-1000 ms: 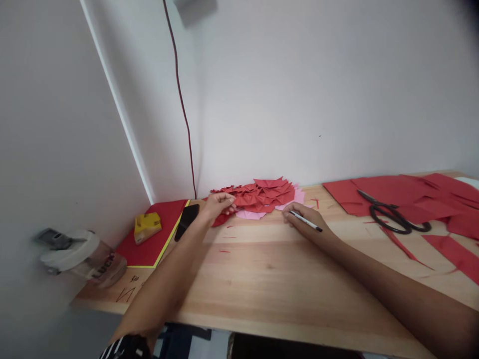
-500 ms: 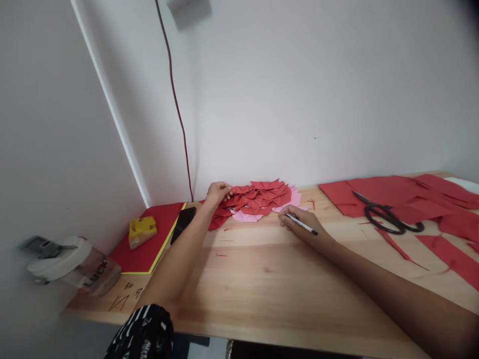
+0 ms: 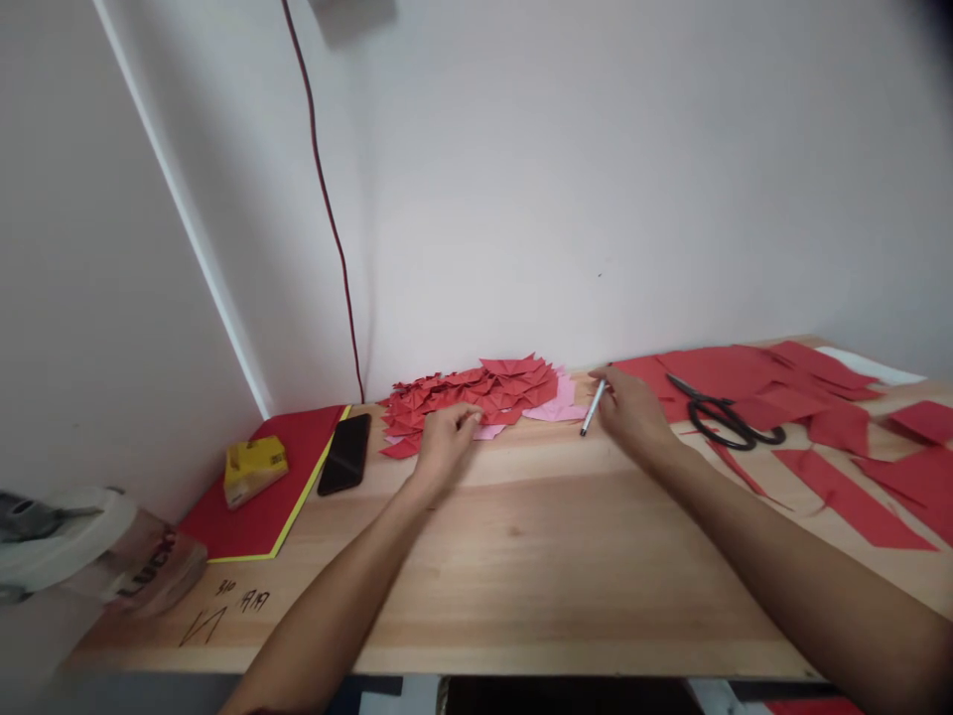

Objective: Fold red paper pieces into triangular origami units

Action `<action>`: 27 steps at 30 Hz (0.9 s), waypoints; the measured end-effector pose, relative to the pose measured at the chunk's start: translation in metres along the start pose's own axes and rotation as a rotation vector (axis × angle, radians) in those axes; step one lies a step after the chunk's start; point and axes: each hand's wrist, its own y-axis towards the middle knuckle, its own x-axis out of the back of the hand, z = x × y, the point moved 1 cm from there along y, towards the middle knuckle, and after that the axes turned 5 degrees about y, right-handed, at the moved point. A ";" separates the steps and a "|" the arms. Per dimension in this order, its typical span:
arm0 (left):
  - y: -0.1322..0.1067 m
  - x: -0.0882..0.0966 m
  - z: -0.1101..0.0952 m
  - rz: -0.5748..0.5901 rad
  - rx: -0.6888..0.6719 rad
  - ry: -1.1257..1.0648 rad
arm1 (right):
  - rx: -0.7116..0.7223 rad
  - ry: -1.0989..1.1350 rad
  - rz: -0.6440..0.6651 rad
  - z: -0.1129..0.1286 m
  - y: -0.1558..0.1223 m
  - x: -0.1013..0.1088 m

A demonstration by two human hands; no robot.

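Note:
My left hand (image 3: 449, 437) is closed, its thumb and fingers together, just in front of a pile of folded red paper pieces (image 3: 447, 395) by the wall. Whatever it may pinch is too small to make out. A white pen (image 3: 594, 407) with a dark end slants down from my right hand (image 3: 629, 402), which is closed around it. That hand is over the table, right of the pink folded papers (image 3: 555, 405) and by the left edge of the red sheets (image 3: 715, 364).
Black-handled scissors (image 3: 726, 417) lie on the red sheets at right, with a red strip (image 3: 856, 501) nearer. At left are a phone (image 3: 344, 454), a red folder (image 3: 298, 497) bearing a yellow pack (image 3: 255, 469), and a lidded cup (image 3: 149, 561). A cord (image 3: 328, 209) hangs along the wall.
My left hand has drawn back from the red pile toward me, uncovering its left part and the phone. My right hand has moved away and rightward, with the pen turned more upright. The view has shifted.

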 end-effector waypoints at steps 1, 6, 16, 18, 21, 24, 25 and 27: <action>-0.006 -0.004 -0.002 0.018 -0.003 -0.003 | 0.005 -0.019 0.010 -0.005 0.002 0.000; -0.017 -0.016 0.002 0.054 0.004 -0.008 | 0.064 -0.073 0.056 -0.018 0.006 -0.006; -0.025 -0.023 0.001 0.147 -0.048 0.022 | 0.119 -0.101 0.134 -0.005 0.003 -0.011; -0.026 -0.025 0.002 0.167 -0.065 0.024 | 0.065 -0.151 0.090 -0.008 0.008 -0.002; -0.027 -0.027 0.003 0.190 -0.084 0.029 | -0.032 -0.244 0.055 -0.021 0.019 0.022; -0.028 -0.027 0.003 0.198 -0.094 0.041 | -0.145 -0.347 0.097 -0.036 0.026 0.045; -0.028 -0.027 0.002 0.199 -0.096 0.046 | -0.174 -0.376 0.126 -0.041 0.027 0.050; -0.028 -0.027 0.002 0.201 -0.098 0.056 | -0.216 -0.420 0.184 -0.048 0.027 0.052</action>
